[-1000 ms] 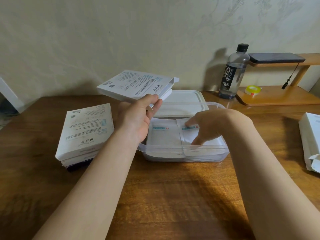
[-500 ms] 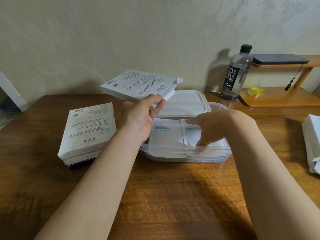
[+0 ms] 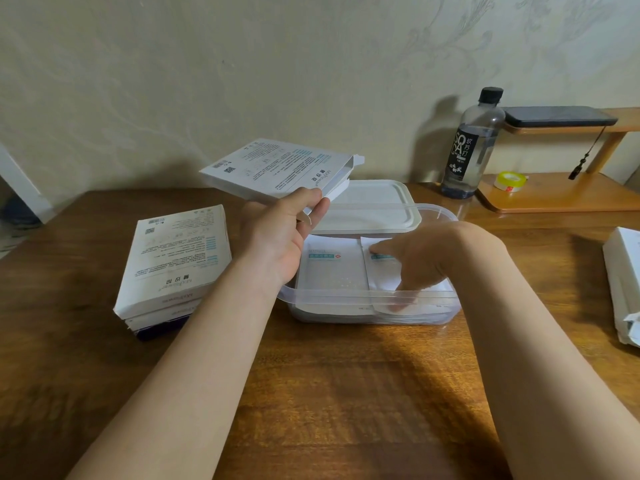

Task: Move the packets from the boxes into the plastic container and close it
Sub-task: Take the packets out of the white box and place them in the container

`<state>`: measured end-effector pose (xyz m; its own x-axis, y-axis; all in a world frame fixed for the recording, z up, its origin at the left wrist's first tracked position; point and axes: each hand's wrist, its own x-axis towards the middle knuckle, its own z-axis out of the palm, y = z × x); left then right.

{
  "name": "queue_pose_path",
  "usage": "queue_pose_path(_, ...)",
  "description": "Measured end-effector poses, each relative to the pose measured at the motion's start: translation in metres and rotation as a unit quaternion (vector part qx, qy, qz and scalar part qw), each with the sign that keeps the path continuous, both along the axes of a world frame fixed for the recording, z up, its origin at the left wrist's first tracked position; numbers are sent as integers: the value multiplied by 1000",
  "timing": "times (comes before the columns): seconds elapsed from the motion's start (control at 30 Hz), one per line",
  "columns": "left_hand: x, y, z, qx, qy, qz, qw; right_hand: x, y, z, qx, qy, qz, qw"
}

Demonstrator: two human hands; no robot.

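Observation:
My left hand (image 3: 277, 237) holds a flat white box (image 3: 277, 169) in the air, its open flap end pointing right, above the left back corner of the clear plastic container (image 3: 346, 299). White packets (image 3: 332, 275) with teal labels lie flat inside the container. My right hand (image 3: 412, 261) reaches down into the container, fingers spread on the right-hand packet (image 3: 382, 261), thumb near the front wall. The white lid (image 3: 374, 209) lies just behind the container. A stack of white boxes (image 3: 173, 261) sits on the table at the left.
At the back right a water bottle (image 3: 472, 147) stands beside a low wooden shelf (image 3: 561, 195) with a yellow tape roll (image 3: 509, 181) and a dark phone (image 3: 554, 116) on top. Another white box (image 3: 623, 285) lies at the right table edge.
Both hands stay almost in place; my right hand's fingers shift slightly on the right packet inside the container. The held box has not moved noticeably.

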<state>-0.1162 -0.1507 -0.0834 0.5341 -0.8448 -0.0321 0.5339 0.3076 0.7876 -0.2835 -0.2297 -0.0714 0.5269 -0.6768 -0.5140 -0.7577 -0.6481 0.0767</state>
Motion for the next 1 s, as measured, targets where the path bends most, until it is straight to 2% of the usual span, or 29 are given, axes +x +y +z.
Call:
queue_pose_path(0.23,-1,1,0,0,-6,-4,1000,-2,-2,2,-1,-3,-2,1000)
queue_pose_path(0.37,-2,1,1,-2,-9,-7,1000,-5,-5,4,17,-43,-16,999)
queue_pose_path(0.6,-2,2,2,0,-7,-7,1000,2,-1,0,19,4,3,1000)
queue_pose_path(1.0,-2,1,2,3,3,4,1000,6,2,-3,22,5,-5,1000)
